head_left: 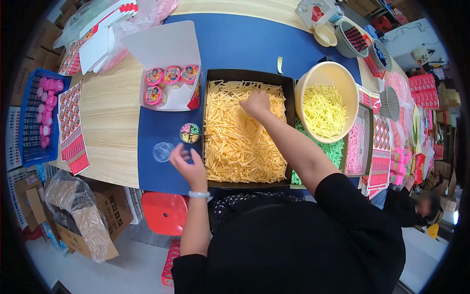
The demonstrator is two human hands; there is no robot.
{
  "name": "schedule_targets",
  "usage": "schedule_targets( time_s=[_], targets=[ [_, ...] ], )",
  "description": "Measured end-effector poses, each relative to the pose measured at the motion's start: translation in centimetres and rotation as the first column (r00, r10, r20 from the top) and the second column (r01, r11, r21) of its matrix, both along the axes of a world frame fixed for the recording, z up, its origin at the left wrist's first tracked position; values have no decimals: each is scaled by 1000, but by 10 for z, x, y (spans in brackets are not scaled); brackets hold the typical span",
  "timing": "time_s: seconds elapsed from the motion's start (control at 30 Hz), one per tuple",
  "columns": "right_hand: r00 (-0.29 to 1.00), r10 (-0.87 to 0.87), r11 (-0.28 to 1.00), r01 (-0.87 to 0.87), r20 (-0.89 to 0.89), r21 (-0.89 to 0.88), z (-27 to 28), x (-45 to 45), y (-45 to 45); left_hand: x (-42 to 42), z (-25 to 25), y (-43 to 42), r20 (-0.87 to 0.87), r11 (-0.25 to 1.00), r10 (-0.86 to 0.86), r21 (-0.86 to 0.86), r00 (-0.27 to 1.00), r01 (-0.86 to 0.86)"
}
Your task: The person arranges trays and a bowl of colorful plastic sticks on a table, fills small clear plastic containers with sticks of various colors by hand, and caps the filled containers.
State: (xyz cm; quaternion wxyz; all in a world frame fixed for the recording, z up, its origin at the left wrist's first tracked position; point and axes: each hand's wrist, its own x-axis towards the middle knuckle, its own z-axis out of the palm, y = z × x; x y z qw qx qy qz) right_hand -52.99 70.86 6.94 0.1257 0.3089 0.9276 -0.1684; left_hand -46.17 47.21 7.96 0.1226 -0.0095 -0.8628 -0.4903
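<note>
My right hand (256, 103) is down among the pale orange sticks (235, 147) in a black tray (211, 182). Its fingers look curled together, and what they hold is hidden. Close to the tray's left side hovers my left hand (190, 169), fingers apart and holding nothing. Just above it on the blue mat stands a small round container (190, 133) with compartments of pink, green, yellow and orange pieces. Beside the fingertips lies a clear round plastic lid (162, 152).
An open white box (169, 46) holds several pink-lidded jars (172, 76). Right of the tray, a cream tub (320, 73) of yellow sticks stands over green sticks (333, 152). Pink sticks (355, 147) fill another tray. A blue basket (29, 117) stands far left.
</note>
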Motion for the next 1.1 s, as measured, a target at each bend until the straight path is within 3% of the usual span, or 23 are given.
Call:
schedule_targets(
  time_s=[0.03,0.07,0.1,0.17,0.3,0.43,0.63,0.7,0.77,0.87,0.93,0.97,1.1],
  targets=[
    [997,-73,997,73,-23,2,-10,-1,-1,5,5,5,1,1000,0,-3,1000,0],
    [989,-143,990,143,-47,4,-17,-3,-3,10,8,13,241,982,-180,96,954,162],
    [975,-210,977,211,-68,7,-23,-3,-3,15,10,22,446,930,-362,230,819,286],
    [988,-74,979,98,138,-176,-19,-9,-15,21,-23,41,379,912,-409,153,830,380],
    [990,102,992,-94,101,-84,-9,-1,-41,11,-35,58,491,922,-387,221,780,318],
    [981,179,937,-148,71,-317,-19,2,-28,-4,-23,59,548,886,-429,99,718,453],
    [963,190,888,-252,-192,-385,-7,24,4,-19,3,64,358,867,-481,58,800,496],
    [983,85,732,-171,-160,-660,7,38,15,-23,20,74,289,884,-465,95,837,458],
    [995,-1,496,-89,-103,-864,22,48,21,-26,31,88,217,898,-440,137,871,419],
    [980,48,509,-191,-193,-839,36,63,19,-28,27,112,219,920,-365,236,905,314],
    [955,104,512,-291,-278,-808,42,72,15,-31,32,126,469,730,-505,680,724,69],
    [953,105,513,-295,-282,-806,40,76,14,-31,34,128,465,729,-506,681,727,72],
    [861,82,775,-372,-503,-510,15,85,6,-29,38,136,484,685,-628,715,609,138]
  ],
)
